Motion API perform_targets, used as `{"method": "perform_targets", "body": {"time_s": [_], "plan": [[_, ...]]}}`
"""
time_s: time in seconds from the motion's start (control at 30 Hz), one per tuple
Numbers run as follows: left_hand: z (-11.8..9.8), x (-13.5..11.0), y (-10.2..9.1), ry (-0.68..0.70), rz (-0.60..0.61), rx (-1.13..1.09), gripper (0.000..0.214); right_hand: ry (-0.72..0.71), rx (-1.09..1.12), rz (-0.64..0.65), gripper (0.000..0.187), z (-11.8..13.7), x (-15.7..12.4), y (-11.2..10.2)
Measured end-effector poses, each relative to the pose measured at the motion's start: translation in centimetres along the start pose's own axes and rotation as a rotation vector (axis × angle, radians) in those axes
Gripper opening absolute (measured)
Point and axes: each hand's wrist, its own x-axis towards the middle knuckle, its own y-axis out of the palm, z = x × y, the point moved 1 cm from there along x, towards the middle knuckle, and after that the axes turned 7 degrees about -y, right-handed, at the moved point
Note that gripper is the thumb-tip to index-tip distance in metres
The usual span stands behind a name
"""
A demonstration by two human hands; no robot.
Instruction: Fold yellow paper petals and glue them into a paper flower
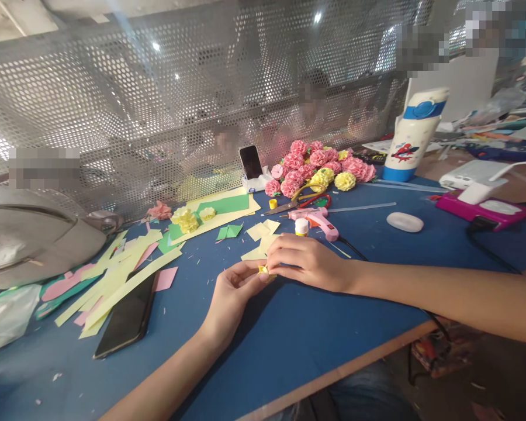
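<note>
Between the fingertips of my left hand (235, 287) is a small folded yellow paper piece (263, 271). My right hand (309, 261) is closed against the same piece from the right, its fingers covering part of it. Just behind my hands lie pale yellow paper squares (263, 230). A pink glue gun (318, 222) rests beyond my right hand, beside a small white glue bottle (301, 227). Scissors (293, 204) with yellow and red handles lie behind it. Yellow paper flowers (184, 220) stand on paper sheets to the left.
Pink paper flowers (318, 161) are heaped at the back, near a propped phone (251, 162). A white and blue bottle (416, 134) and a magenta power strip (482, 209) stand right. Paper strips (131, 286) partly cover a dark phone (129, 318) at left, near a grey bag (39, 234).
</note>
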Motion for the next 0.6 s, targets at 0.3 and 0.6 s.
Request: {"method": "perform_targets", "body": {"time_s": [0.3, 0.6], "plan": [[-0.10, -0.08, 0.10, -0.014, -0.016, -0.015, 0.033, -0.005, 0.029, -0.031, 0.007, 0.19, 0.01, 0.04], [-0.24, -0.01, 0.13, -0.003, 0.023, -0.026, 0.032, 0.028, 0.073, -0.049, 0.011, -0.11, 0.03, 0.33]]}}
